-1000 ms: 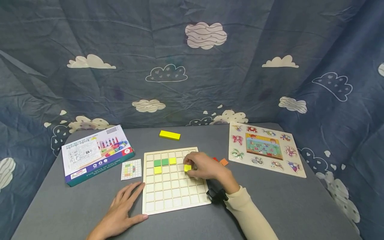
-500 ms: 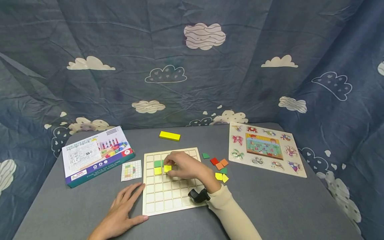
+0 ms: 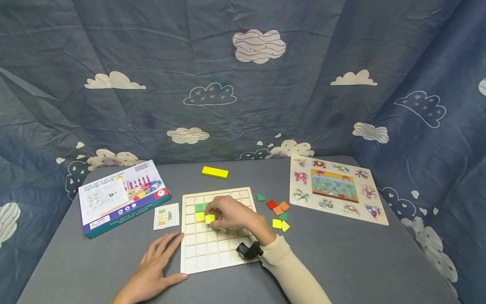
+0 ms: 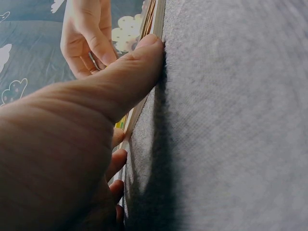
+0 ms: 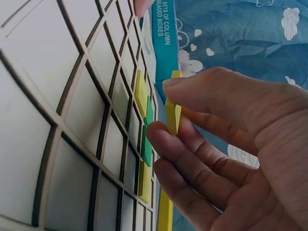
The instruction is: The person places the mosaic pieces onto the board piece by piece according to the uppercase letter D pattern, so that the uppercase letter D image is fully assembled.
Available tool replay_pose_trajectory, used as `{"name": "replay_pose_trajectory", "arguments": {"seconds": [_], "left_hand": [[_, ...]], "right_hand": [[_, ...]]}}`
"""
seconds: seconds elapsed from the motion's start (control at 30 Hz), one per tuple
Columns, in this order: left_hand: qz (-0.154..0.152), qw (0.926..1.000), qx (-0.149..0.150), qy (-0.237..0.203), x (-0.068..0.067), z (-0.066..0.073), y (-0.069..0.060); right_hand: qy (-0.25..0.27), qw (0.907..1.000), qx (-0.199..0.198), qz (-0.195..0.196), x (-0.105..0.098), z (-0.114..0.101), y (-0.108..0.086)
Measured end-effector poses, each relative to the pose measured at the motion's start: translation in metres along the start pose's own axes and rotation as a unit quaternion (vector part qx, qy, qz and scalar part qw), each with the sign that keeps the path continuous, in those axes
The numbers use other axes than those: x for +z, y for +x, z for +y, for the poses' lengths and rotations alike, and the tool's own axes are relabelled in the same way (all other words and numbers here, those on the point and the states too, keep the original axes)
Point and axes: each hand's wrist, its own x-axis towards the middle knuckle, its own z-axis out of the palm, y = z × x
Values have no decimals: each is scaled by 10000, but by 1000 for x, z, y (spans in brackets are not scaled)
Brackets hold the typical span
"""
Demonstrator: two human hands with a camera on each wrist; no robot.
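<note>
My right hand (image 3: 233,214) pinches a yellow square tile (image 5: 173,108) between thumb and fingers, over the left part of the wooden grid board (image 3: 214,258). In the right wrist view that tile is tilted and apart from the board. Set in the board are two green tiles (image 5: 146,147) and two yellow tiles (image 5: 141,91); in the head view my right hand hides some of them. My left hand (image 3: 152,266) rests on the table with fingers spread. Its thumb (image 4: 139,55) and fingertips touch the board's edge.
Loose green, red, orange and yellow tiles (image 3: 277,223) lie right of the board. A pattern card (image 3: 175,223) and a printed box (image 3: 102,200) are at the left. A yellow bar (image 3: 214,172) lies behind, and a sea-animal puzzle board (image 3: 300,183) at the far right.
My right hand has carried the yellow tile leftward across the board, then slightly toward me, uncovering the loose tiles at the right. My left hand has stayed in place.
</note>
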Motion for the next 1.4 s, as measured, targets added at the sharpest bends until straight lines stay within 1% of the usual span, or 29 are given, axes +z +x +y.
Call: {"name": "replay_pose_trajectory", "arguments": {"seconds": [0.13,0.23,0.4,0.5,0.63,0.7,0.83,1.03,1.13,1.4], "left_hand": [[-4,10000,6,-38,0,0,0],[-53,10000,-25,-74,0,0,0],[-145,9998,-91,-132,0,0,1],[-126,9998,-73,-142,-1,0,2],[-48,9999,-6,-138,-1,0,1],[-4,9999,33,-121,0,0,1],[56,9999,73,-63,0,-1,1],[14,10000,29,-39,-2,-1,1],[-18,10000,16,-56,-2,-1,1],[-66,10000,-38,-35,0,-1,0]], "right_hand": [[150,9999,-30,-65,3,-1,1],[163,9998,-2,-89,6,-3,3],[54,9997,234,102,11,-9,6],[33,9990,389,220,15,-12,8],[-37,9982,449,387,19,-13,11],[-90,9978,460,473,20,-14,12],[-109,9974,482,520,22,-17,14],[-120,9973,407,594,28,-22,15],[-229,9973,364,588,30,-23,15],[-451,9971,404,469,33,-25,15]]}}
